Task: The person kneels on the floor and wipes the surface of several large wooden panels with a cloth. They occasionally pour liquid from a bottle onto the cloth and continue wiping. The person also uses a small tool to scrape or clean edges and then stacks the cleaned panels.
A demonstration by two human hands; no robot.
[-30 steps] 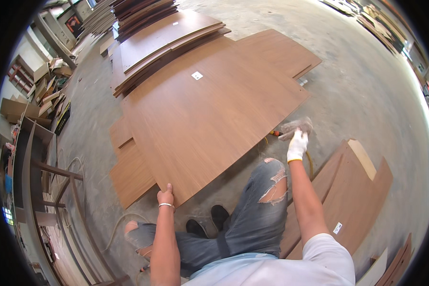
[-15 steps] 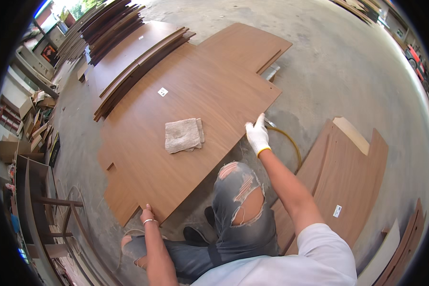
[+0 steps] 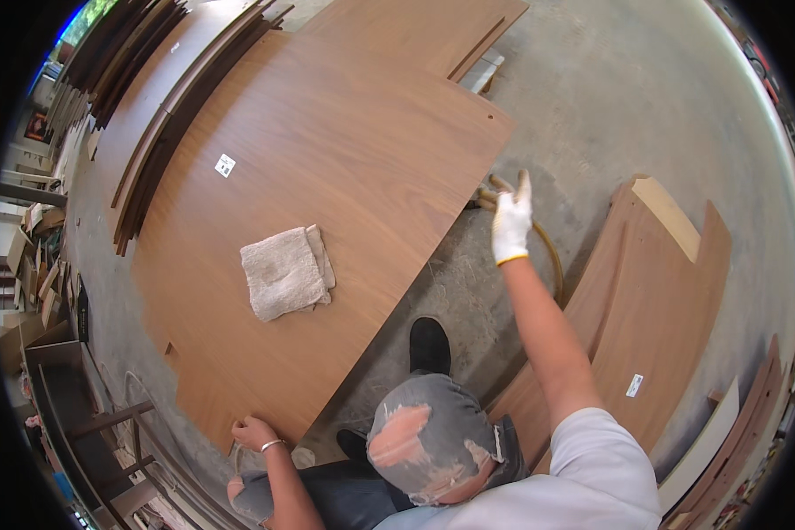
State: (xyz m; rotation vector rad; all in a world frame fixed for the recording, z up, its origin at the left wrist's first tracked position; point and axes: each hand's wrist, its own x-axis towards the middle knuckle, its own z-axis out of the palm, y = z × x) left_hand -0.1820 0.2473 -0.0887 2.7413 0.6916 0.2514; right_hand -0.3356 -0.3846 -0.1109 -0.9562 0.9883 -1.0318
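Note:
A large brown wood-grain panel (image 3: pixel 362 150) lies in front of me, with a folded beige cloth (image 3: pixel 284 274) on top. My left hand (image 3: pixel 253 433), bare with a bracelet at the wrist, is at the panel's near end, fingers curled together. What they hold, if anything, is too small to make out. My right hand (image 3: pixel 511 221) wears a white glove and is off the panel's right edge, fingers apart. Close by its fingertips is the end of a yellow-brown hose (image 3: pixel 552 256); the fitting there is partly hidden by the panel and the hand.
More brown panels (image 3: pixel 654 309) lie on the floor to my right. A stack of boards (image 3: pixel 181 106) stands at the far left. A dark metal frame (image 3: pixel 106 424) is near left, with scrap wood (image 3: pixel 40 265) beyond. My shoe (image 3: pixel 429 344) is beside the panel.
My right hand has left the panel's edge and moved outward to the hose end, fingers spreading. My left hand has shifted to the panel's near end. The view has shifted, and my leg has moved.

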